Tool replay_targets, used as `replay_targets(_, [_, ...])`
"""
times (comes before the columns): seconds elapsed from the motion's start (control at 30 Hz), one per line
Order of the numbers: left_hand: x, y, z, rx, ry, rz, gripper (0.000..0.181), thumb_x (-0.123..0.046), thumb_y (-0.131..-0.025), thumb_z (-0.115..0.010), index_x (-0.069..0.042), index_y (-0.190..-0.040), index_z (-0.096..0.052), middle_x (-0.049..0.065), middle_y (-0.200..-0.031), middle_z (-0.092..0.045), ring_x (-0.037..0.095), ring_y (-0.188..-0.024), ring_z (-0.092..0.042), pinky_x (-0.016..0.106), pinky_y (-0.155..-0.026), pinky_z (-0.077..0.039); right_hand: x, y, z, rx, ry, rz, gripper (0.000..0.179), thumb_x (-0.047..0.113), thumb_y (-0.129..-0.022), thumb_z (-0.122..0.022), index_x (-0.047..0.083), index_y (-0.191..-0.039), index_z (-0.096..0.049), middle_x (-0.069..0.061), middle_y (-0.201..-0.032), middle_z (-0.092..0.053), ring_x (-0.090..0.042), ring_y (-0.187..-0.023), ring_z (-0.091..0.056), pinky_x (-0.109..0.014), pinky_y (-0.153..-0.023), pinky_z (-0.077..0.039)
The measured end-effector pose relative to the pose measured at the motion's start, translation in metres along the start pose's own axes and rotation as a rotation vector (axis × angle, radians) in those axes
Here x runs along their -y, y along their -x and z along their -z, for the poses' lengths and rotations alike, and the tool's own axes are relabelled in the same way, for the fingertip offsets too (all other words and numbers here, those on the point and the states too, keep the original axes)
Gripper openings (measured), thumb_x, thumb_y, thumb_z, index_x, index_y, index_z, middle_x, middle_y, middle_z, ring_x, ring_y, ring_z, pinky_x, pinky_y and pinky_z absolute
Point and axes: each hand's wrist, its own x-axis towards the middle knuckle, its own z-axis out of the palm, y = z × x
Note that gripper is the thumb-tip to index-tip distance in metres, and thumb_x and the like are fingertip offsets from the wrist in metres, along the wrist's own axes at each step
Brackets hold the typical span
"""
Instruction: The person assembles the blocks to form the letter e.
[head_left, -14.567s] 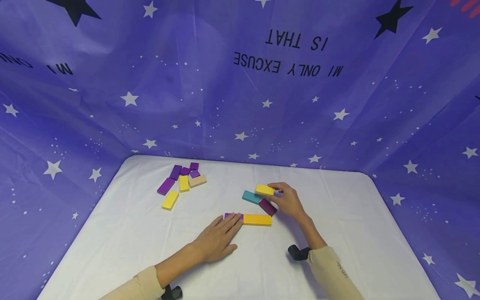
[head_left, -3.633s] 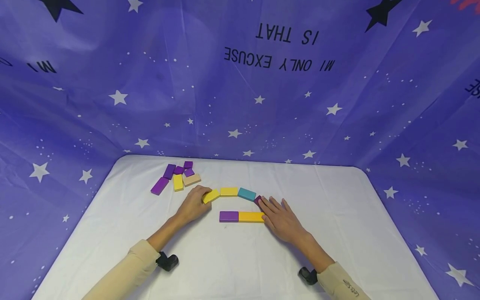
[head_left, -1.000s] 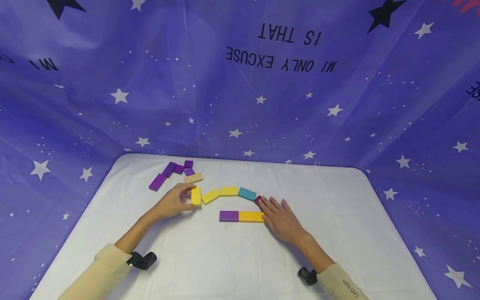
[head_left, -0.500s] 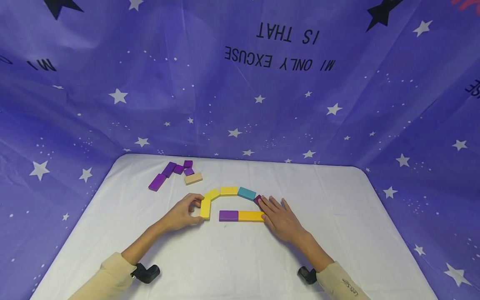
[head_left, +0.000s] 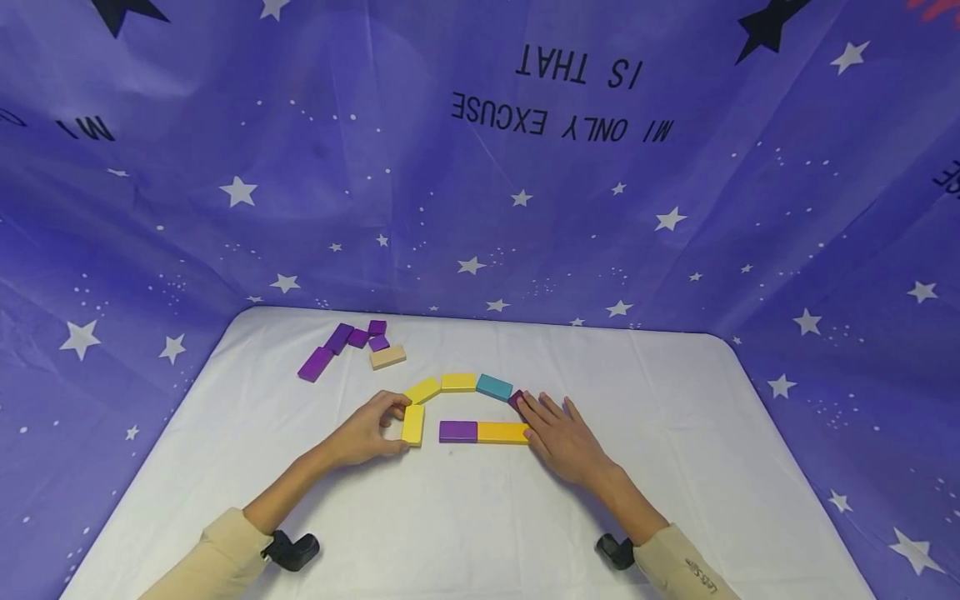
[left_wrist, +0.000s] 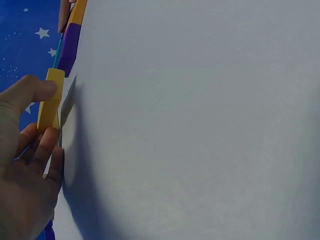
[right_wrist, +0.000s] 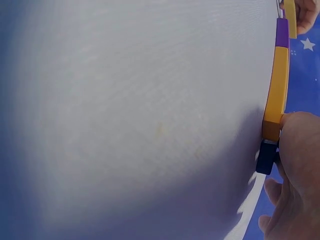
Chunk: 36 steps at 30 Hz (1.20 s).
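Note:
My left hand (head_left: 363,432) pinches a yellow block (head_left: 412,425) between thumb and fingers, at the left end of a curved row; the left wrist view shows the same yellow block (left_wrist: 50,100) in the grip. Whether it touches the table I cannot tell. Two more yellow blocks, the nearer one (head_left: 422,391) tilted, and a teal block (head_left: 494,387) continue the curve to a dark purple block (head_left: 515,401). My right hand (head_left: 566,442) rests with extended fingers over that block, partly hiding it, its thumb at the right end of an orange block (head_left: 501,433). A purple block (head_left: 457,432) abuts the orange one.
At the back left lie a tan block (head_left: 387,357), two long purple blocks, one of them nearest the left edge (head_left: 316,364), and several small purple pieces (head_left: 358,338). The white table (head_left: 465,533) meets a purple starry cloth (head_left: 480,208) behind and at both sides.
Since a second ago my left hand has carried the yellow block right and towards me, to the curve's left end. Earlier it set another yellow block there. My right hand has stayed put lately.

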Motion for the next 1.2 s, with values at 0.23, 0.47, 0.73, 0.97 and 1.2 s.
replay_targets(0.23, [0.0007, 0.0026, -0.0052, -0.023, -0.051, -0.004, 0.063, -0.007, -0.074, -0.085, 0.006, -0.127, -0.054, 0.005, -0.113, -0.056, 0.022, -0.104, -0.057, 0.039, -0.095, -0.049, -0.0011, 0.0003, -0.0001, 0.003, -0.012, 0.0, 0.058, 0.04, -0.106, -0.045, 0.017, -0.157, -0.032, -0.002, -0.16, -0.031, -0.03, -0.146, -0.027, -0.059, -0.116, -0.016])
replay_targets(0.47, [0.0014, 0.0046, -0.0064, -0.059, -0.07, -0.026, 0.062, -0.006, -0.072, -0.085, 0.006, -0.126, -0.056, 0.006, -0.102, -0.055, 0.021, -0.092, -0.054, 0.033, -0.083, -0.049, -0.0018, -0.0002, 0.0007, 0.018, -0.014, 0.002, 0.058, 0.041, -0.106, -0.042, 0.018, -0.158, -0.029, -0.001, -0.161, -0.028, -0.029, -0.147, -0.026, -0.059, -0.116, -0.015])
replay_targets(0.73, [0.002, 0.0054, -0.0071, -0.057, -0.082, -0.005, 0.062, -0.007, -0.074, -0.085, 0.005, -0.127, -0.055, 0.005, -0.102, -0.055, 0.019, -0.092, -0.053, 0.031, -0.082, -0.048, -0.001, -0.0005, 0.0013, 0.022, -0.021, -0.001, 0.058, 0.04, -0.107, -0.043, 0.018, -0.158, -0.029, -0.001, -0.161, -0.029, -0.03, -0.147, -0.026, -0.06, -0.116, -0.015])
replay_targets(0.97, [0.002, 0.0065, -0.0062, -0.049, -0.066, 0.027, 0.063, -0.008, -0.076, -0.084, 0.006, -0.129, -0.054, 0.005, -0.105, -0.055, 0.018, -0.092, -0.053, 0.03, -0.081, -0.048, -0.001, -0.0006, 0.0008, 0.027, -0.017, -0.001, 0.058, 0.04, -0.107, -0.042, 0.018, -0.158, -0.029, -0.001, -0.161, -0.029, -0.03, -0.147, -0.026, -0.06, -0.116, -0.015])
replay_targets(1.2, [0.0041, 0.0057, -0.0059, -0.053, -0.065, 0.025, 0.063, -0.007, -0.076, -0.084, 0.006, -0.13, -0.053, 0.005, -0.106, -0.055, 0.017, -0.092, -0.053, 0.028, -0.08, -0.049, -0.0007, -0.0004, 0.0019, 0.025, -0.028, 0.006, 0.057, 0.039, -0.107, -0.043, 0.017, -0.158, -0.03, -0.001, -0.161, -0.029, -0.03, -0.147, -0.026, -0.06, -0.116, -0.015])
